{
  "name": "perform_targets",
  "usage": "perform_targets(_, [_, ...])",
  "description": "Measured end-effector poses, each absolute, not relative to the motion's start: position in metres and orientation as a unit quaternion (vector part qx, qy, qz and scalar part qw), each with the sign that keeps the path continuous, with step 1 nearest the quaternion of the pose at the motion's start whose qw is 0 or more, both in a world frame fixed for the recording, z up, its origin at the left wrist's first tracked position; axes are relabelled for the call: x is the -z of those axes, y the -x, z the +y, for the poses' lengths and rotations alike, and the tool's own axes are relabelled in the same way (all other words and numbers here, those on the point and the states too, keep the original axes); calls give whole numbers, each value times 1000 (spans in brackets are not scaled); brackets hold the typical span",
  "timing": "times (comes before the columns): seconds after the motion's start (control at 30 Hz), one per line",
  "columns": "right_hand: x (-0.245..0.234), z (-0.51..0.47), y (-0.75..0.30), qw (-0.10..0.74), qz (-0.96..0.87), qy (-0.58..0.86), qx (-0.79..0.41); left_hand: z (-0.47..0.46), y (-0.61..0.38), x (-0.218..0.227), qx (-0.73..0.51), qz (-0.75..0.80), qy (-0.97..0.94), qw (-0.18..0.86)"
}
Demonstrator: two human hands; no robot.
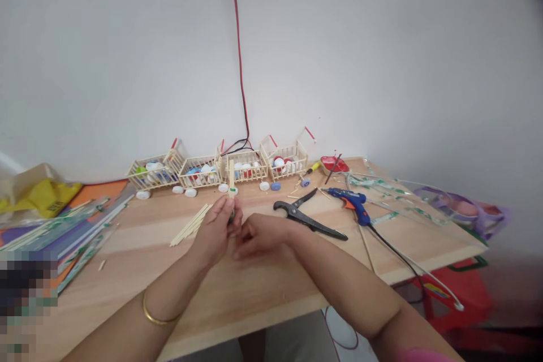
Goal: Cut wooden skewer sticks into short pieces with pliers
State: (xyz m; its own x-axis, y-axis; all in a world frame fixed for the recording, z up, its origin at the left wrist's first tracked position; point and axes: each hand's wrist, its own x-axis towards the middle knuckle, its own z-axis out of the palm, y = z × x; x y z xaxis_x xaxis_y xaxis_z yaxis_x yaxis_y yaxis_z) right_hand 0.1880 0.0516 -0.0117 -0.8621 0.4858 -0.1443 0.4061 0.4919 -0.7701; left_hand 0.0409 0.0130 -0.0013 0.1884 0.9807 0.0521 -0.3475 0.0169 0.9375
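My left hand [218, 226] is closed around an upright bundle of pale wooden sticks [231, 172], which has a green mark near its middle. Close beside it, my right hand [261, 233] has its fingers curled in at the lower end of the bundle; what they grip is hidden. A small pile of loose wooden sticks [190, 225] lies on the table to the left of my hands. Behind them stand several small carts made of sticks, one of them a cart [246, 167] with bottle caps inside and round white wheels.
On the wooden table [144, 243], black-handled cutters [307, 218] and a blue glue gun [352, 201] with its cord lie to the right. A red dish [335, 165] is at the back. Plastic-wrapped sticks [89, 237] and a yellow bag [40, 198] are at the left. A red stool [458, 294] stands below.
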Motion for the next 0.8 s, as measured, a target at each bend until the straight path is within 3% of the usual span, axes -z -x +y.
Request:
perform_targets(0.07, [4, 60, -199, 44, -848, 271, -453, 14, -40, 5, -494, 378, -492, 609])
perform_targets(0.23, [-13, 72, -217, 342, -725, 348, -486, 17, -38, 9, -364, 433, -611, 554])
perform_targets(0.4, [-13, 76, -220, 446, -685, 393, -421, 16, -38, 4, -291, 470, -661, 507])
perform_targets(0.63, [-20, 105, -262, 751, -333, 435, -368, 23, -21, -4, -290, 471, -646, 526])
perform_targets(0.7, [-22, 111, -272, 781, -262, 379, -421, 27, -17, -5, -333, 480, -609, 536])
perform_targets(0.8, [-19, 112, -267, 756, -233, 340, -508, 31, -13, -8, -394, 513, -579, 496])
